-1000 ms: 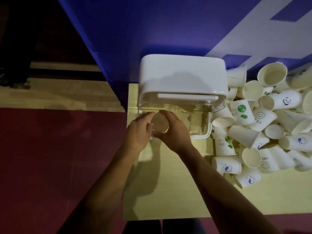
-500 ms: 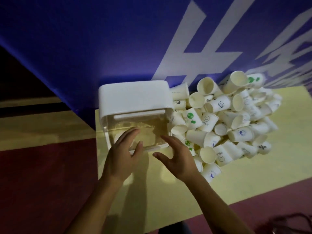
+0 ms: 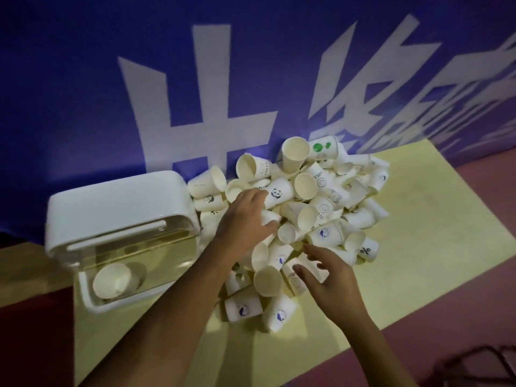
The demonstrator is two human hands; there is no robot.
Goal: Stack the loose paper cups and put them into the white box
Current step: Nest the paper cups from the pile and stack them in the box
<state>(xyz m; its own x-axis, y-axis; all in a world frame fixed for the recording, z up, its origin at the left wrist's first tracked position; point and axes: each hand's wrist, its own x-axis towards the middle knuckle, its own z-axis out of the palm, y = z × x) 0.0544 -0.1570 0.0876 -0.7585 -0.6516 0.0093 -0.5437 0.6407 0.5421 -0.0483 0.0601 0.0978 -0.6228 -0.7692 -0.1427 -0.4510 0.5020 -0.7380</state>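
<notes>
A blue banner (image 3: 83, 93) fills the upper half of the view, standing behind a pale yellow sheet (image 3: 418, 233) that lies flat below it. Large white characters (image 3: 212, 107) are printed across the banner; those toward the right are blurred and cannot be read. A dull red floor (image 3: 460, 317) borders the sheet on its near and right sides, and also shows at the lower left. A tan band (image 3: 25, 272) runs between the red and the banner at the left edge. Dark cables (image 3: 474, 367) lie tangled on the floor in the lower right corner
</notes>
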